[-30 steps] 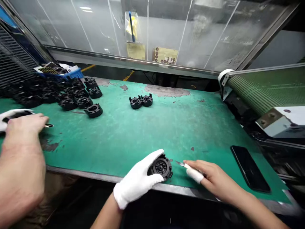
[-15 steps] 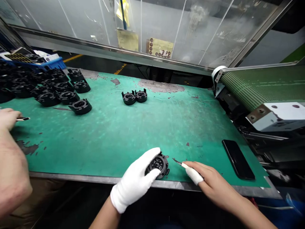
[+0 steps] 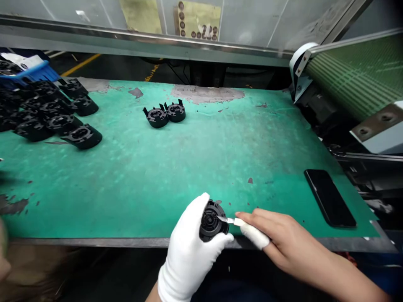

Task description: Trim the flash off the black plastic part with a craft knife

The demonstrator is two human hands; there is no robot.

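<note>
Left hand, white-gloved: fingers curled around a round black plastic part, held at the near edge of the green table; the glove covers the part's left side.

Right hand, bare, one finger wrapped in white: fingers pinched on a small blade, tip touching the part's face; its handle is hidden in the grip.

Two like parts, mid-table, side by side.

Heap of black parts, far left, cut off by the frame edge.

Dark phone, flat, at right.

Conveyor belt, upper right, partly out of frame.

Blurred shape, lower left corner: unidentifiable.
</note>
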